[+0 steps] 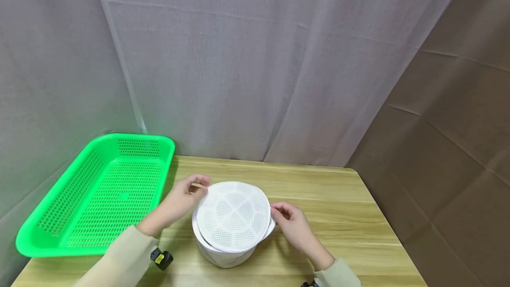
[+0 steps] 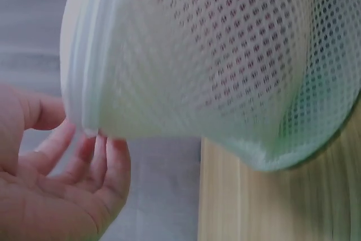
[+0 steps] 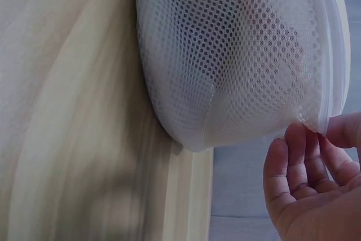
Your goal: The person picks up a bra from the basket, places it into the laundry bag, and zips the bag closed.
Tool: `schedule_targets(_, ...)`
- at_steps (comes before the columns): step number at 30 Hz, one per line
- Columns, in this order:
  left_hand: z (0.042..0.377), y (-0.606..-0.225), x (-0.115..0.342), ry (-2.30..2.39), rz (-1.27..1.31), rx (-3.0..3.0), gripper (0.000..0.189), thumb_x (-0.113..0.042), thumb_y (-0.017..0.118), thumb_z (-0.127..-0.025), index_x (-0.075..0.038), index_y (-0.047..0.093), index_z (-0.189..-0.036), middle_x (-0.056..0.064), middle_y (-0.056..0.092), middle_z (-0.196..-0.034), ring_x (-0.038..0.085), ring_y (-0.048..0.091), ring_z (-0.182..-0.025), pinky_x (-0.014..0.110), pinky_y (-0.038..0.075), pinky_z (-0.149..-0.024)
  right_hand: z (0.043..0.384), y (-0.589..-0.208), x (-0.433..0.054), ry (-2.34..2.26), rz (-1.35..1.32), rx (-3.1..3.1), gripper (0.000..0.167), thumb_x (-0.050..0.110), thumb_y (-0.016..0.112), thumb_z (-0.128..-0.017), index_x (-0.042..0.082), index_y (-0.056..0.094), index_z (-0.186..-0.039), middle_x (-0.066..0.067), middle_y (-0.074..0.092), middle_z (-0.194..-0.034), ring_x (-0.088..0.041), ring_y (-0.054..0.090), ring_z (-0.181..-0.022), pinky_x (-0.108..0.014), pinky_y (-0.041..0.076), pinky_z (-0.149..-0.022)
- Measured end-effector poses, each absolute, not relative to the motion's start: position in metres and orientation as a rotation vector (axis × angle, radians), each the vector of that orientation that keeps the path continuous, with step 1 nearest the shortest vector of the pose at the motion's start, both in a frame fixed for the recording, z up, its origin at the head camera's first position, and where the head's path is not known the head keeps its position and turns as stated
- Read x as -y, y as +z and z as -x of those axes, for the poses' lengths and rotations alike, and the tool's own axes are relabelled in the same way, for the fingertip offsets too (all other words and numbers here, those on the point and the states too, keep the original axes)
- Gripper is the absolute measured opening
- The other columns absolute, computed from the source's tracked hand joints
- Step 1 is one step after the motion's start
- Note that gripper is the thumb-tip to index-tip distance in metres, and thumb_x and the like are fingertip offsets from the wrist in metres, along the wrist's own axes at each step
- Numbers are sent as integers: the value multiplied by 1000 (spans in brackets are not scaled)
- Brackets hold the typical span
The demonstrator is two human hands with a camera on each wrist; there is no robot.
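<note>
Sleeves, pale, come in from the near edge, left (image 1: pixel 125 256) and right (image 1: pixel 338 273), a black wrist unit (image 1: pixel 161 259) by the left cuff. White mesh bag (image 1: pixel 233 218) stands on the table (image 1: pixel 334 216) between the two hands, near side, round top facing up.

Left hand (image 1: pixel 179 200) at the bag's left upper rim: thumb at the edge, other fingers curved around and behind; can't tell if it really grips. Right hand (image 1: pixel 294 225) on the bag's right rim, thumb and forefinger pinching the edge, other fingers curled underneath. Hands well apart, one per side.

Bag's side drawn out toward the right hand; crescent gap along the left between top panel and body.

Green basket (image 1: pixel 119 191) takes up the table's left end, its right wall near the left hand; left forearm crosses its near right corner in the head view. Wide stretch of wood right of the right hand out to the slanting right edge; narrower strip behind the bag to the back edge.

Grey curtain (image 1: pixel 239 79) beyond the back edge, brown cloth (image 1: pixel 450 136) along the right.
</note>
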State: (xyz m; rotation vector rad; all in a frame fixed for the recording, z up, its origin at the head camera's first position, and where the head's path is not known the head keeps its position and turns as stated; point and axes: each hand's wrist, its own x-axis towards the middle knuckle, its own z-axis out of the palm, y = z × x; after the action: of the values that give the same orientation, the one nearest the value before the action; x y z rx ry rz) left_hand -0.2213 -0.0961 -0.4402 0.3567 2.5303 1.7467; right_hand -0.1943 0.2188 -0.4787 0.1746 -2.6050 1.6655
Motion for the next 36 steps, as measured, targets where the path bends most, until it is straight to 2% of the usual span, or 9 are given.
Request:
schedule_targets(3,223,-443,91,1683,-313,-2543,29,-16,62,-94,-8,60,-122,6,62,-114,22,58,-100,35,49,-83,195,-476,-217,1664,-232,2585,7,9,65,-92,11,71,-96,0,66,-86,-15,59,-77,-23,50,-66)
schedule_targets(7,223,-447,86,1605,-308,-2527,39,-22,63,-94,-5,56,-129,7,60,-122,25,54,-112,42,44,-95,194,-474,-215,1682,-266,2573,8,9,64,-93,11,71,-96,-1,65,-85,-16,58,-76,-23,49,-65)
schedule_targets(10,223,-447,85,1609,-328,-2517,38,-21,63,-94,-5,56,-128,7,61,-120,24,52,-115,44,41,-99,195,-473,-214,1691,-263,2569,9,9,63,-93,13,71,-96,0,65,-86,-16,58,-77,-23,49,-66)
schedule_targets(15,221,-446,85,1628,-377,-2490,29,-17,65,-92,-10,59,-119,2,61,-108,20,55,-97,37,46,-84,195,-473,-213,1698,-250,2569,11,8,62,-94,12,71,-95,0,66,-86,-16,59,-79,-24,49,-66)
schedule_targets(18,221,-445,87,1634,-435,-2459,26,-15,66,-92,-10,59,-117,3,60,-105,20,55,-93,35,47,-79,196,-475,-213,1682,-236,2577,11,6,61,-94,12,71,-94,1,66,-86,-16,59,-78,-24,49,-67)
schedule_targets(23,218,-446,91,1630,-560,-2411,26,-11,64,-92,-7,58,-117,6,62,-104,21,57,-96,34,48,-82,196,-477,-213,1653,-219,2581,13,4,58,-95,10,70,-94,1,66,-85,-16,60,-78,-25,50,-67)
schedule_targets(27,216,-446,94,1612,-585,-2375,28,-8,63,-93,-6,56,-119,6,64,-100,21,58,-93,30,49,-79,196,-478,-213,1648,-205,2566,11,5,59,-95,7,69,-94,-1,67,-85,-15,60,-78,-24,51,-68)
schedule_targets(36,215,-444,87,1725,-432,-2370,34,1,62,-90,-7,56,-122,8,66,-102,22,60,-91,32,52,-75,197,-473,-211,1711,-172,2541,14,13,56,-99,8,69,-97,-3,67,-93,-16,61,-86,-27,52,-74)
